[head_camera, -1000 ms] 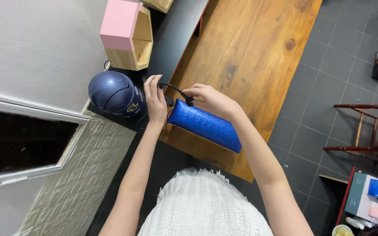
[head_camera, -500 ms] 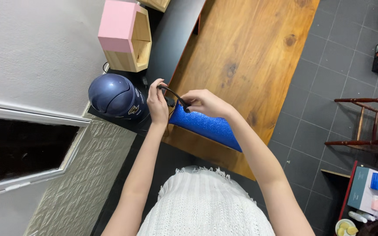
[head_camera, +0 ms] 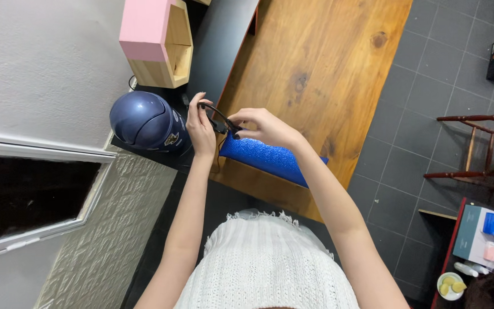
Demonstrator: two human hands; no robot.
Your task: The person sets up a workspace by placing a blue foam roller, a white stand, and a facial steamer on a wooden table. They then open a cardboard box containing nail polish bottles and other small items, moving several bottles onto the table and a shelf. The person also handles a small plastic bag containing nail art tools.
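A rolled blue textured mat [head_camera: 267, 160] lies on the near corner of the wooden table [head_camera: 321, 74]. A thin black strap [head_camera: 215, 114] loops up from the roll's left end. My left hand [head_camera: 200, 126] pinches the strap's left side, next to a dark blue helmet [head_camera: 144, 121]. My right hand [head_camera: 261, 127] grips the strap where it meets the roll, resting over the mat's top end.
A pink and wood hexagonal shelf box [head_camera: 156, 40] stands beyond the helmet against the white wall. A dark panel [head_camera: 221, 40] runs along the table's left edge. A wooden chair [head_camera: 487, 149] stands on the grey tiled floor to the right. A red-edged shelf with packets [head_camera: 487, 240] sits at lower right.
Both hands have shifted slightly toward the roll's left end and drawn the strap loop tighter. The mat itself has stayed in place.
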